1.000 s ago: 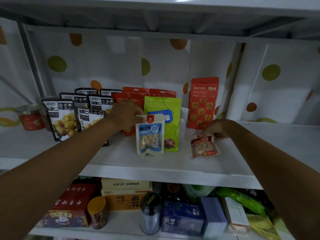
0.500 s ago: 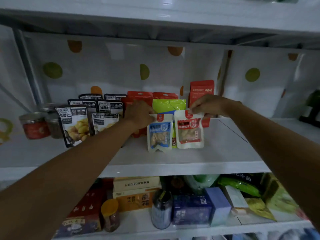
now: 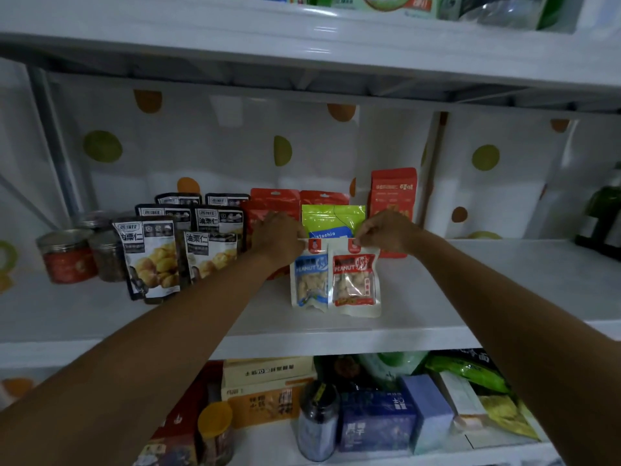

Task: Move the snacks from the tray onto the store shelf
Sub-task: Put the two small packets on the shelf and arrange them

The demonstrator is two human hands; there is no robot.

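While both bare arms reach forward over the white store shelf (image 3: 537, 264), the left hand (image 3: 279, 237) curls its fingers around the top edge of a small blue peanut packet with a clear window (image 3: 309, 280). That packet stands upright on the shelf directly below the fingers. The right hand (image 3: 386, 232) pinches the top edge of a matching red peanut packet with a clear window (image 3: 356, 280), also upright, hanging down from its fingertips to the shelf. The two packets stand side by side and touch, filling the space between the hands. Just behind them, between the two hands, stands a bright green pistachio pouch (image 3: 332, 218). Beyond the left hand are flat red pouches (image 3: 274, 201), and beyond the right hand a taller orange-red pouch (image 3: 393, 188) rises against the dotted back wall. Outward from the left hand stands a cluster of black chestnut pouches (image 3: 151, 257), and farther out a clear jar with red contents (image 3: 67, 260).
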